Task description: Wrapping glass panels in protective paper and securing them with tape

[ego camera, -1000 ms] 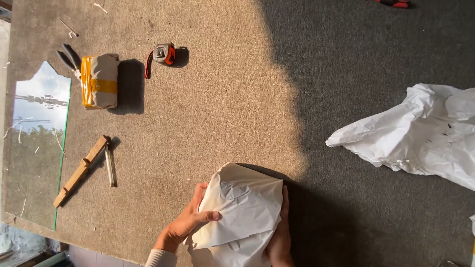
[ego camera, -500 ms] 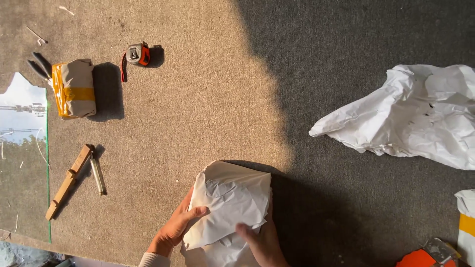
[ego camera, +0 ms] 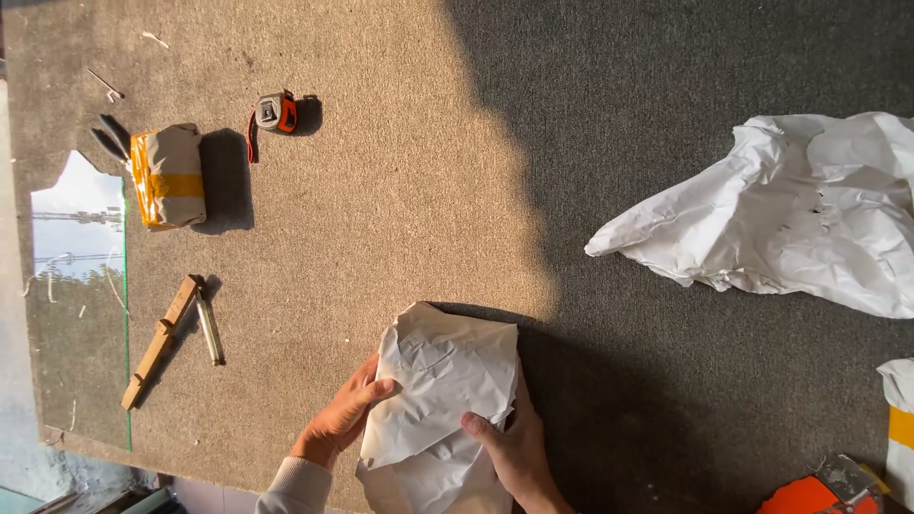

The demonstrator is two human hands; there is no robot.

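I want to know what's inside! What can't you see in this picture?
Head view only:
- Contents of the white paper bundle: hidden by the paper; the left hand and right hand cover its sides.
- Orange object: cut off by the bottom edge.
- Taped parcel: cut off by the right edge.
- Small bits top left: too tiny to identify.

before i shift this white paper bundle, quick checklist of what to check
1. Left hand on the white paper bundle: ok, fingers lie on its left side.
2. Right hand on the bundle: ok, thumb presses the front.
3. What is under the paper: cannot tell, fully covered.
4. Carpet just ahead of the bundle: ok, bare.
5. Pane of glass at the left edge: ok, apart from both hands.
6. Loose crumpled paper to the right: ok, apart from the bundle.
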